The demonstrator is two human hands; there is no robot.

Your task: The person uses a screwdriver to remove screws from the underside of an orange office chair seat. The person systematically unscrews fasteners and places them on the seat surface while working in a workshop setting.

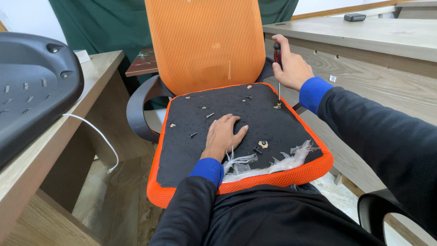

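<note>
Sleeves: both mine are black, loose, softly creased.
Cuffs: bright blue ribbed bands at my left hand [224, 135] and right hand [291, 68].
Hands: bare, no gloves.

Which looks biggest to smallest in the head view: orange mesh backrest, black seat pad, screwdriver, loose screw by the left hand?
1. Orange mesh backrest and black seat pad: too alike to rank.
2. Screwdriver.
3. Loose screw.

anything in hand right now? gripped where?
The right hand grips a screwdriver by its dark handle, tip down on the black seat underside. The left hand lies flat on it, holding nothing.
</note>
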